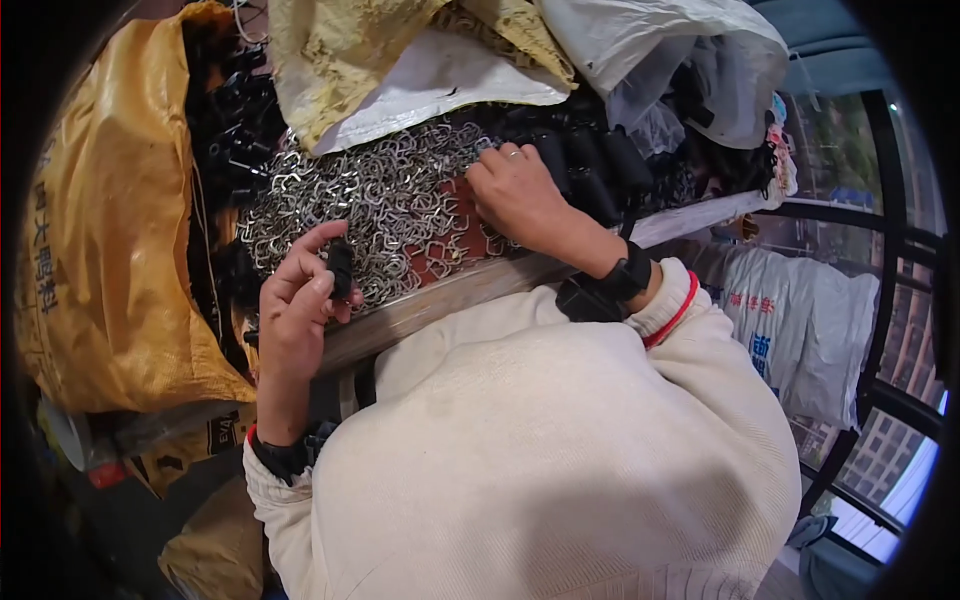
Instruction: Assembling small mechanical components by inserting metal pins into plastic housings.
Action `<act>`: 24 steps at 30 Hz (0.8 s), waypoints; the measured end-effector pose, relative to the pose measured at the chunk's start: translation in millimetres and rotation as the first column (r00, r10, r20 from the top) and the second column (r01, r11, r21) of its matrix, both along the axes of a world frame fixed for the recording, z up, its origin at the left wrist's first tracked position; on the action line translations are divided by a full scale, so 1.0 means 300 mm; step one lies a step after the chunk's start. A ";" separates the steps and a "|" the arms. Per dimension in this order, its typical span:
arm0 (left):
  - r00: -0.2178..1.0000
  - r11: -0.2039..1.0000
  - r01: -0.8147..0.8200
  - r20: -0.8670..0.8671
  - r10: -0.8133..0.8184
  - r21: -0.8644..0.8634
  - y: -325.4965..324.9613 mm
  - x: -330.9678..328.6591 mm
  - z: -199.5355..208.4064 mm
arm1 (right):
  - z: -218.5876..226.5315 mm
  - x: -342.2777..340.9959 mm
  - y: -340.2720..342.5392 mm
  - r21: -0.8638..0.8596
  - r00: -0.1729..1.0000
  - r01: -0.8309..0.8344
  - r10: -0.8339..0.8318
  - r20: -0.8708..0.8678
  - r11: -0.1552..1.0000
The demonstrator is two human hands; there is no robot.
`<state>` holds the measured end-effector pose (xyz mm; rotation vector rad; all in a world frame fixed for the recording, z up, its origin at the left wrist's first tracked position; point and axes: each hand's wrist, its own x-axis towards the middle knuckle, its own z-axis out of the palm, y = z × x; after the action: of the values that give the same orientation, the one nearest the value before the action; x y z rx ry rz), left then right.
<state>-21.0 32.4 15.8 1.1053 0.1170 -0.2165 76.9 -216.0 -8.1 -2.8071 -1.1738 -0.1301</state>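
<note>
My left hand is raised over the near left side of a wide heap of bent silver metal hooks. Between its thumb and fingers it grips a short black cylindrical part. At the heap's right side, my right hand reaches down with its fingers curled. Its fingertips are hidden behind the hand, so what they hold, if anything, does not show. Just right of this hand lie several thick black cylinders. A patch of reddish tabletop shows among the hooks.
An orange woven sack with black parts at its mouth stands at the left. Behind the hooks lie a yellowish sack and a white plastic bag. The table has a raised wooden front edge. White sacking hangs by the window at right.
</note>
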 end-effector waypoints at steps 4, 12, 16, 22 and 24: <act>0.991 0.994 -0.022 -0.131 0.007 -0.109 -0.038 0.018 0.019 | 0.012 -0.009 0.001 0.055 1.000 0.015 -0.014 -0.005 0.998; 0.983 0.975 -0.069 -0.181 0.031 -0.211 -0.096 0.037 0.001 | 0.076 -0.017 0.040 0.438 0.882 0.061 0.158 -0.445 0.897; 0.988 0.996 0.040 -0.148 -0.052 -0.079 -0.114 0.041 -0.012 | 0.111 -0.036 0.067 0.517 0.469 0.241 0.368 -0.803 0.821; 0.994 0.986 0.103 -0.035 -0.100 0.131 -0.157 0.053 -0.005 | 0.081 -0.056 0.104 0.358 -0.201 0.535 0.527 -0.826 0.765; 0.996 0.974 0.079 0.012 -0.083 0.213 -0.157 0.051 -0.007 | 0.066 -0.062 0.109 0.318 -0.270 0.589 0.552 -0.789 0.743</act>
<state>-5.7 -14.7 13.7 1.3261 0.0774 -0.2699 58.3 -183.3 11.7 -1.0686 -0.2632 1.2991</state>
